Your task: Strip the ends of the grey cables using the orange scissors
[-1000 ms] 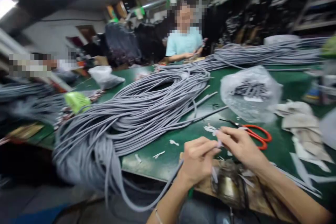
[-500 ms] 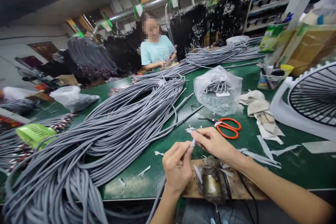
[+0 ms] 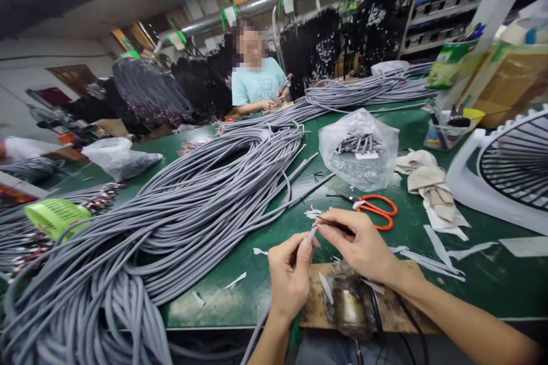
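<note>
A white sliver [image 3: 313,232] shows at the grip of the left hand [image 3: 289,276] and right hand [image 3: 359,251], with orange-handled scissors [image 3: 377,211] just beyond on the dark green tabletop [image 3: 483,291], and plain grey cable [image 3: 171,222] off to the left.

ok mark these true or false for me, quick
1. Orange-handled scissors lie on the green work table: true.
2. The left hand holds the scissors: false, its fingers pinch a small pale strip, and the scissors lie apart from both hands.
3. A clear plastic bag holds short dark grey pieces: true.
4. The coils of grey cable lie on the floor: false, they are heaped on the table.
</note>
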The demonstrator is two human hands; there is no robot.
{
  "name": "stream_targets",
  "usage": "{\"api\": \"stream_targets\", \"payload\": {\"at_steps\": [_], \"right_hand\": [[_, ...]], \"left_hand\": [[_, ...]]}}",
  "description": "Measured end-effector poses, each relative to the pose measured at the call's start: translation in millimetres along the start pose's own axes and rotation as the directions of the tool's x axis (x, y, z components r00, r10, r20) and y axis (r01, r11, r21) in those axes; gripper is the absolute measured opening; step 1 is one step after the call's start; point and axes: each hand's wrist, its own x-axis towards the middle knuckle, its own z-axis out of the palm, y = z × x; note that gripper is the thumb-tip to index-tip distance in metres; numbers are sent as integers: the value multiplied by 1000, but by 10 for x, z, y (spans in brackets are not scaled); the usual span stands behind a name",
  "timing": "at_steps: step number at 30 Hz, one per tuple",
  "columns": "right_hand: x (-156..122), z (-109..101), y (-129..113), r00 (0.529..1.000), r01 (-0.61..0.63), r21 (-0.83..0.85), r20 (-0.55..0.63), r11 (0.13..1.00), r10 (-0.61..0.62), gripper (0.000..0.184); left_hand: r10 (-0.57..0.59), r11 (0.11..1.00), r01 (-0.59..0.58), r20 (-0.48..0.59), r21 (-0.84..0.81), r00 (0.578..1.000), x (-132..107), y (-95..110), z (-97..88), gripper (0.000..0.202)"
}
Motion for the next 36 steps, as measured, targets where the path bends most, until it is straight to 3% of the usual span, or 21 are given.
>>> {"api": "stream_targets", "payload": {"at_steps": [4, 7, 10, 13, 19, 22, 25, 27, 29, 31, 33, 36], "right_hand": [[-24, -1, -22, 995, 89, -128, -26, 988, -93, 9], [-11, -38, -35, 992, 110, -113, -54, 987, -117, 12], [23, -86, -44, 995, 98, -78, 20, 992, -96, 23], [55, -106, -40, 995, 90, -58, 46, 994, -87, 13], [72, -75, -37, 999, -15, -21, 47, 1000, 16, 22], [37, -60, -44, 996, 86, -114, 5, 990, -86, 16], [6, -65, -29, 972, 232, -229, 26, 945, -232, 11], [18, -87, -6, 986, 163, -248, 16, 955, -164, 12], [60, -119, 19, 999, -38, -177, 4, 983, 39, 17], [120, -149, 37, 971, -229, -50, 59, 972, 232, 22], [173, -167, 42, 932, -332, 37, 167, 942, 322, 24], [177, -171, 31, 907, -332, 14, 278, 943, 315, 25]], "left_hand": [[-32, 999, 31, -61, -16, 998, 9, 8, 5, 22], [-68, 996, 68, -2, -60, 998, 17, 23, -4, 26], [-98, 985, 111, 102, -130, 990, 14, 36, -22, 31], [-108, 977, 134, 158, -168, 982, 3, 33, -33, 32], [-98, 972, 113, 83, -206, 992, -13, -2, -16, 24], [-39, 996, 38, -11, -76, 999, 6, -17, -7, 20], [84, 977, -87, 23, 194, 996, 35, -31, -6, 21], [149, 942, -179, 125, 284, 981, 44, -37, -11, 21], [199, 932, -245, 186, 266, 962, 39, -36, -23, 21], [204, 950, -236, 168, 202, 965, 29, -32, -39, 21], [116, 985, -127, 94, 116, 989, 30, -34, -55, 19], [-102, 992, 103, 8, -74, 995, 55, -44, -62, 25]]}}
